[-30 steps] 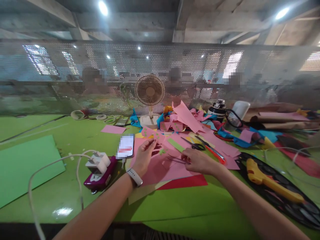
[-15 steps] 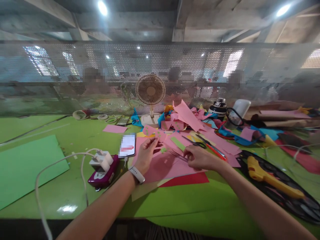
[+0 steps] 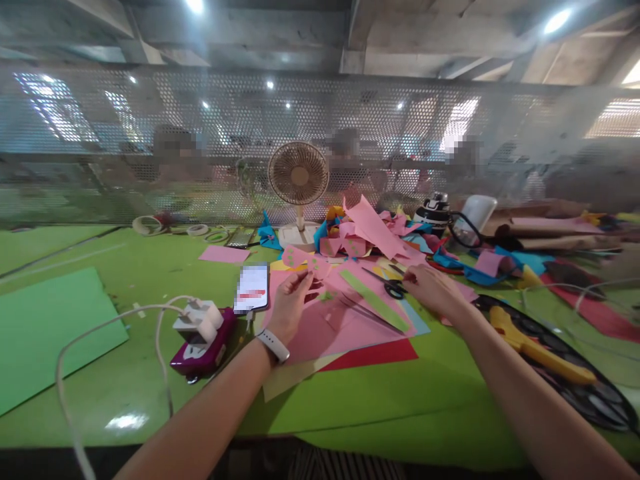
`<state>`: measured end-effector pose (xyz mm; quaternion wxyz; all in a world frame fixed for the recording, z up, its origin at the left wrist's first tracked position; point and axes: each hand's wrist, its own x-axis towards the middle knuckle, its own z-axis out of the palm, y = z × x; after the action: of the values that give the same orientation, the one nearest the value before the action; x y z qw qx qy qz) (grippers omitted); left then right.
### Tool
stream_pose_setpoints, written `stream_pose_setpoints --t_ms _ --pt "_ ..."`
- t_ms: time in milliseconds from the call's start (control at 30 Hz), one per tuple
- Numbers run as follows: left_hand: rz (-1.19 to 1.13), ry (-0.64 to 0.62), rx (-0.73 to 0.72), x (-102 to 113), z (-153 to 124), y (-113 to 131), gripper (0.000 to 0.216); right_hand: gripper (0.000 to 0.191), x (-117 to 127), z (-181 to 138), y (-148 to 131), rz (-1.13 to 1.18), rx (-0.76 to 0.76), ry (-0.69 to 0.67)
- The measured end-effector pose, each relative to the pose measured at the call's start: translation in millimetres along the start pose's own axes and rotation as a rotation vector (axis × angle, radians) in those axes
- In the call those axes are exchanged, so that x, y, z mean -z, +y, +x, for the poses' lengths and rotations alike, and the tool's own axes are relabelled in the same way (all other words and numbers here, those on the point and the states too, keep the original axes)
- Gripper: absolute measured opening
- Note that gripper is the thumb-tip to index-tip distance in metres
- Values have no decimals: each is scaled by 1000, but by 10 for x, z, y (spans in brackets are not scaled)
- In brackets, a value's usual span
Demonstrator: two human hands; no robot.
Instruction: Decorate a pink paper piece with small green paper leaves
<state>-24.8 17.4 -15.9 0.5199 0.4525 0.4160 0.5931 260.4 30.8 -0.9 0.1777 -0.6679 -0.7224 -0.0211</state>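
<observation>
My left hand (image 3: 294,300), with a white watch band on its wrist, pinches a pink paper cutout (image 3: 299,256) with green dots between thumb and fingertips. Beneath it lie stacked pink sheets (image 3: 320,340). My right hand (image 3: 433,287) is right of the black-handled scissors (image 3: 394,288), fingers curled down over the spot where slim tools lie. A dark tip shows beyond the fingers; what they grip is hidden. Tweezers (image 3: 370,313) rest on the pink sheet beside a light green paper strip (image 3: 375,300).
A phone (image 3: 251,288) and a purple power strip (image 3: 200,353) with white plugs and cables are at left. Paper scraps (image 3: 370,223) pile up beside a fan (image 3: 299,175). On a black tray (image 3: 600,403) at right lies a yellow glue gun (image 3: 537,347).
My right hand has let go of the tweezers, leaving them on the pink sheet, and moved right and away from me to the slim tools. My left hand still holds the cutout.
</observation>
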Motion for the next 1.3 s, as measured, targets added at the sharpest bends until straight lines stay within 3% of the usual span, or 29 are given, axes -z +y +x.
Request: stream_pose_setpoints --t_ms 167,400,667,800,1000,1300 --pt "5 8 17 -14 7 24 32 17 -24 24 48 4 4 -9" --pt "-10 -6 27 2 21 16 30 17 -70 -11 -169 128 120 -37" --pt "-93 61 40 87 99 -43 28 19 -24 -12 -173 215 88 151" --pt "-124 98 81 84 113 -36 30 19 -84 -40 -250 270 119 77" --pt "-133 118 115 55 97 -20 31 19 -137 -122 -420 322 253 -162" --pt "-99 91 101 51 89 -17 29 20 -63 -129 -432 245 209 -184"
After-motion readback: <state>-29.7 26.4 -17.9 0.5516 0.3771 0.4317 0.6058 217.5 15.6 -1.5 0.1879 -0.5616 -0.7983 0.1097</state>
